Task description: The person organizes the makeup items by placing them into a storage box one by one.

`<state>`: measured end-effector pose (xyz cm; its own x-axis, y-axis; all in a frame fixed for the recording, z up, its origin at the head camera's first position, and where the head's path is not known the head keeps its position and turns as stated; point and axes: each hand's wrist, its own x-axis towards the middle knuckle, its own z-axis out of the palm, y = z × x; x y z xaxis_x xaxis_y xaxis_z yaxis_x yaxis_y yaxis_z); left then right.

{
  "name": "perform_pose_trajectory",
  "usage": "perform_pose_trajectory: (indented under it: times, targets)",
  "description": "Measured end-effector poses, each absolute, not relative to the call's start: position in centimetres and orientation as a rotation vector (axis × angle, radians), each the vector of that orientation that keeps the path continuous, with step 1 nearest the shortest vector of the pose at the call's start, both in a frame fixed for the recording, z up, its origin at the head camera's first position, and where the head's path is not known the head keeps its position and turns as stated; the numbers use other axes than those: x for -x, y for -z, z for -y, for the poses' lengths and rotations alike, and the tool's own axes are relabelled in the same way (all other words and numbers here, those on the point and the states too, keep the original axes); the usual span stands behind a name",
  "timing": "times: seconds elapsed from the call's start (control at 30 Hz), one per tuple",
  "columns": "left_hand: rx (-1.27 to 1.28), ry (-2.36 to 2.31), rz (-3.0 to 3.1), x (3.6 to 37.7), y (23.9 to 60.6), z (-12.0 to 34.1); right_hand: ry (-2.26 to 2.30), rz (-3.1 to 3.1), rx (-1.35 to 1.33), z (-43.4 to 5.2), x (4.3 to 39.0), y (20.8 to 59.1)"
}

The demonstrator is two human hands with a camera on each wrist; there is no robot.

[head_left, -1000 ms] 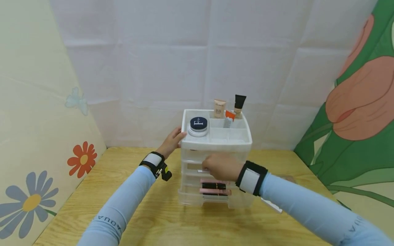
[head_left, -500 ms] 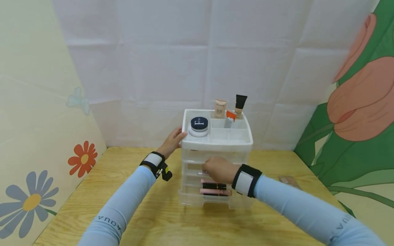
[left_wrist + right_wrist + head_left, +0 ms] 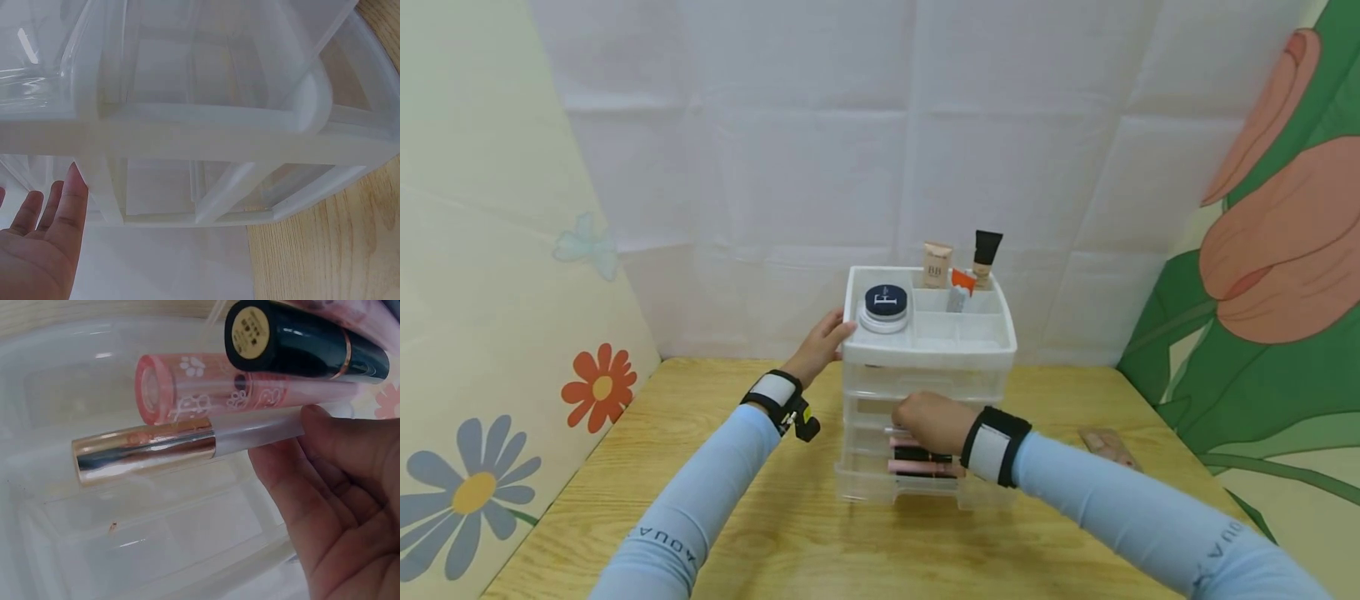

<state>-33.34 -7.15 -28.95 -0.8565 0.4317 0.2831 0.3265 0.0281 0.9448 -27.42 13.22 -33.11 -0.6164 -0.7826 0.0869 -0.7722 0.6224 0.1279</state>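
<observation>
A white drawer organizer [image 3: 928, 358] with see-through drawers stands mid-table. My left hand [image 3: 817, 347] touches its left side near the top rim; in the left wrist view the fingers [image 3: 70, 206] are straight against the frame. Over a low pulled-out drawer [image 3: 59, 381], my right hand [image 3: 350, 500] pinches the pale end of a lip gloss tube [image 3: 147, 451] with a gold cap, between thumb and fingers. The tube lies level, close beside a pink tube with paw prints [image 3: 187, 394]. A black lipstick tube [image 3: 306, 344] lies on top of that.
On the organizer's top sit a round jar with a dark lid [image 3: 885, 300], a BB cream tube [image 3: 936, 265], a black-capped tube [image 3: 987, 250] and a small orange-and-grey tube [image 3: 961, 287]. A flat palette [image 3: 1108, 447] lies on the wooden table [image 3: 790, 533] at right.
My right hand has lowered slightly toward the drawer, and its forearm has shifted left and down, uncovering more of the palette. The left hand stays at the organizer's side.
</observation>
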Motion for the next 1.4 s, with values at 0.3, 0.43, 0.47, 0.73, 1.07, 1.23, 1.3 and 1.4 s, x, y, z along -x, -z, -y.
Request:
perform_pose_trajectory:
  times: [0.3,0.43,0.47,0.73,1.07,1.23,1.3,1.4]
  targets:
    - [-0.805,-1.961,-2.203,33.3,28.9,7.2,0.096,2.742,-1.311,-13.2,27.8,33.5]
    - [-0.798,-1.97,-2.201,33.4,28.9,7.2,0.07,2.768,-1.291,-13.2,27.9,33.5]
    - [-0.796,-1.97,-2.202,33.4,28.9,7.3,0.063,2.771,-1.286,-13.2,28.0,33.5]
    - [-0.802,-1.958,-2.207,33.3,28.8,7.2,0.068,2.779,-1.259,-13.1,28.3,33.9]
    - [-0.81,-1.99,-2.195,35.3,30.4,7.5,0.11,2.739,-1.291,-13.1,27.8,33.8]
    - [-0.809,-1.979,-2.221,35.5,30.7,7.4,0.132,2.749,-1.29,-13.1,27.5,33.7]
    - [-0.795,-1.981,-2.217,35.4,30.7,7.4,0.124,2.764,-1.282,-13.2,27.5,33.7]
    - [-0.792,-1.987,-2.21,35.4,30.7,7.3,0.11,2.79,-1.271,-13.3,27.3,33.4]
